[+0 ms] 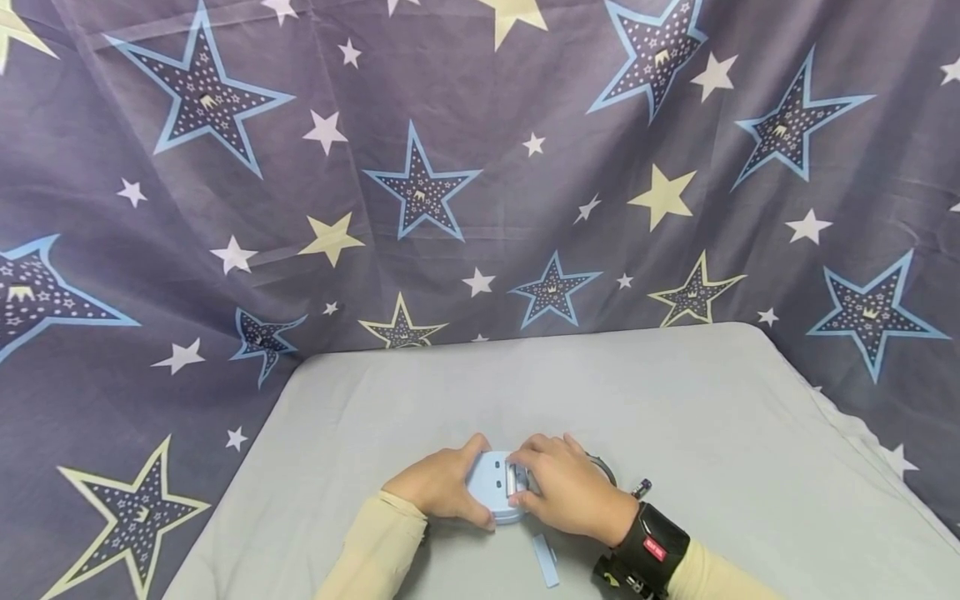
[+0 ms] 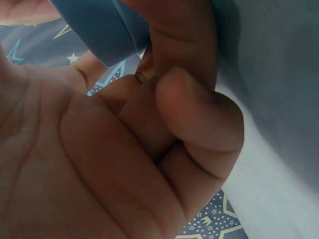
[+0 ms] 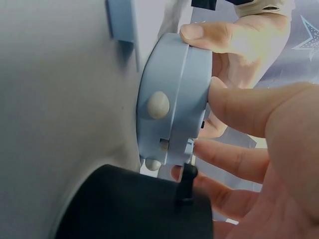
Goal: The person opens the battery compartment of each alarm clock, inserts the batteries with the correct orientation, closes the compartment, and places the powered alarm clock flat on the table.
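Observation:
A light blue, round, clock-like device lies on the grey table with its back up. My left hand grips its left side between thumb and fingers. In an opening on the back sits a silver battery. My right hand pinches that battery, thumb at the near end and a fingertip at the far end. The right wrist view shows the device's rounded side with pale knobs. A narrow light blue cover lies loose on the table, nearer me than the device.
Beside the device in the right wrist view stands a black, cylinder-shaped object. From the head its dark rim shows behind my right hand. A star-patterned curtain borders the grey table.

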`<act>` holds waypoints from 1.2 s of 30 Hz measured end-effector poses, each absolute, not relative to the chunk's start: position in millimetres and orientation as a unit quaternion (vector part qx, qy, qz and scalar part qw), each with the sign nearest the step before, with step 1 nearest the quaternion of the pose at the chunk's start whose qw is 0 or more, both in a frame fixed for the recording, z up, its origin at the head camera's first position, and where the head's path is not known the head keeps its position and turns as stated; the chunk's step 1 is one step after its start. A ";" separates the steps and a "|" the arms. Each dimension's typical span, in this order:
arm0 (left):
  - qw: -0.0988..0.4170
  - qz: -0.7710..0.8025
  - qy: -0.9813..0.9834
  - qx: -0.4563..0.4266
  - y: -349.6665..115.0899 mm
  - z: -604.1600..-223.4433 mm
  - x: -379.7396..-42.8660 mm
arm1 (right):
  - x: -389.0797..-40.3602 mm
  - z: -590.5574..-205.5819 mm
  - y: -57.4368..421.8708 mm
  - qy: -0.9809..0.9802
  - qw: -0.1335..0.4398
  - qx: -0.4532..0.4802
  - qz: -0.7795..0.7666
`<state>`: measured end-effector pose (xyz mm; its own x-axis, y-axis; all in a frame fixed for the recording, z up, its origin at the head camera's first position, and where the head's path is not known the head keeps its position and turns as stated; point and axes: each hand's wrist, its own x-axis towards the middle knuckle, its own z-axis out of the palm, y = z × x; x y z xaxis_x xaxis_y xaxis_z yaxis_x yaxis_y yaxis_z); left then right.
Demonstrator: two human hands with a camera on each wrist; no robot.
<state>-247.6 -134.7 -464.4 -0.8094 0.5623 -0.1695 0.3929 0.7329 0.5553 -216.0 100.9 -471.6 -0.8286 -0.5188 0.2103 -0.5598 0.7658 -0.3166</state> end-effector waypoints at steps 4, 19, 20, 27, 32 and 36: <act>0.167 0.255 0.916 0.260 -135.5 -464.6 -248.0 | -216.1 -472.1 100.9 -0.937 0.052 0.287 0.194; 0.166 0.252 0.916 0.264 -135.1 -461.1 -246.3 | -216.9 -473.5 101.5 -0.929 0.042 0.292 0.224; 0.166 0.252 0.916 0.264 -135.1 -460.6 -246.1 | -216.8 -473.4 101.5 -0.928 0.042 0.293 0.225; 0.165 0.253 0.916 0.264 -135.0 -459.6 -245.3 | -216.9 -474.0 101.7 -0.927 0.041 0.295 0.228; 0.166 0.255 0.916 0.262 -135.0 -461.1 -246.1 | -216.6 -473.7 101.1 -0.929 0.043 0.293 0.222; 0.165 0.251 0.918 0.259 -135.4 -464.4 -248.0 | -216.3 -473.2 100.1 -0.932 0.047 0.292 0.210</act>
<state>-248.0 -135.4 -464.4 -0.8114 0.5586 -0.1723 0.3934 0.7398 0.5458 -216.3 100.1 -473.2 -0.8255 -0.5237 0.2106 -0.5634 0.7418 -0.3638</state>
